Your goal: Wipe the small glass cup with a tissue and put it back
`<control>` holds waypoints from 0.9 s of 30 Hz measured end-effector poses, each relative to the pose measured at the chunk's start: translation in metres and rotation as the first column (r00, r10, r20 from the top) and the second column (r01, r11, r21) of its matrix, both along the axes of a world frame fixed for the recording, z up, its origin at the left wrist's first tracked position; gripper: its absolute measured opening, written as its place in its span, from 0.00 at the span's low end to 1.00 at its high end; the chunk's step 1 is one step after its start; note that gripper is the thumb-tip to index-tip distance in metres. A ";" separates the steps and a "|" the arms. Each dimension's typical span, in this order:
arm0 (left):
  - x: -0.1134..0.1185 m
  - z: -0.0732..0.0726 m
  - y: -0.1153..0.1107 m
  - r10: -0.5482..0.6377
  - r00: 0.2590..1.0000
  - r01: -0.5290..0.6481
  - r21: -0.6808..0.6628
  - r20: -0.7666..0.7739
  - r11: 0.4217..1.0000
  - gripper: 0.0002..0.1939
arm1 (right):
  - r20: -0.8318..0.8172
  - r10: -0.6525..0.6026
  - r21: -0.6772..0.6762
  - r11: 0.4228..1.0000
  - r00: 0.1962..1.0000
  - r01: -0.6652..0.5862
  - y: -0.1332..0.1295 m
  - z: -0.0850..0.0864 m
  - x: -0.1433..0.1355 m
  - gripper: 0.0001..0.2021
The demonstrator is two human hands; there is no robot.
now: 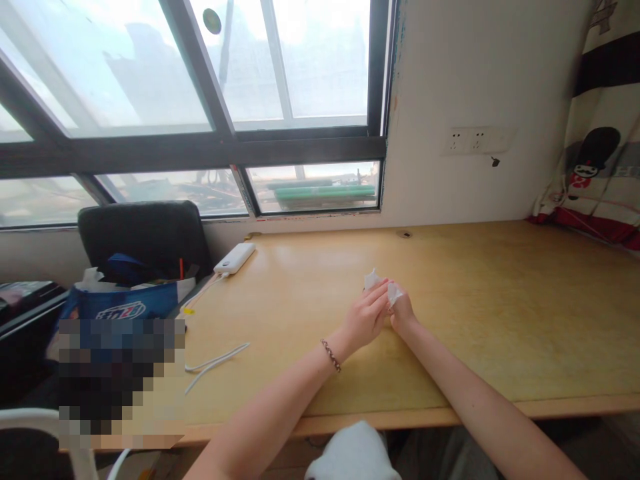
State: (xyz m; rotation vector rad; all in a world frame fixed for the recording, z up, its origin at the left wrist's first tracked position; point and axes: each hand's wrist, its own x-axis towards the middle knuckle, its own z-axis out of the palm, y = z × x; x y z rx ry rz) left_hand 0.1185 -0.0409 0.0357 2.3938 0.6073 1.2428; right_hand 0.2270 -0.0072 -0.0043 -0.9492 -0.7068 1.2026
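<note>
Both hands meet over the wooden table, pressed together around a crumpled white tissue (395, 294). My left hand (366, 312), below a beaded bracelet, lays its fingers side by side across the tissue and against the other hand. My right hand (404, 312) is closed around the tissue from the right; most of its fingers are hidden. White ends of the tissue stick out above the left fingers and between the two hands.
The table (500, 320) stretches to the wall. A white power bank (235, 258) with a cable lies at its left back edge, and a loose white cable (217, 358) nearer. A blue bag (120, 303) sits on a black chair (145, 233) to the left.
</note>
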 end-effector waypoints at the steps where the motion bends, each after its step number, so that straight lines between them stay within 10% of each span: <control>1: 0.000 0.000 0.002 0.025 0.999 -0.023 -0.048 0.039 0.999 0.17 | -0.032 0.017 -0.034 0.999 0.999 -0.018 0.000 0.000 0.000 0.09; 10: -0.004 -0.028 0.030 0.364 0.915 -0.223 -0.531 0.176 0.817 0.20 | -0.133 -0.100 -0.075 0.993 0.986 0.090 0.005 0.008 0.008 0.11; 15: 0.012 -0.041 0.017 0.339 0.894 -0.059 -0.673 0.293 0.737 0.19 | -0.137 -0.293 0.006 0.955 0.946 0.297 0.013 0.015 0.023 0.11; 19: 0.021 -0.044 0.009 0.302 0.875 0.125 -0.780 0.378 0.614 0.19 | 0.178 -0.378 0.188 0.920 0.909 0.345 0.005 0.022 0.027 0.17; 23: 0.019 -0.040 0.014 0.327 0.775 0.393 -0.818 0.540 0.419 0.17 | 0.638 -0.465 0.448 0.872 0.614 0.196 -0.011 0.029 0.023 0.17; 27: 0.011 -0.032 0.023 0.368 0.646 0.555 -0.743 0.669 0.374 0.11 | 0.813 -0.517 0.531 0.847 0.267 0.022 -0.019 0.030 0.017 0.21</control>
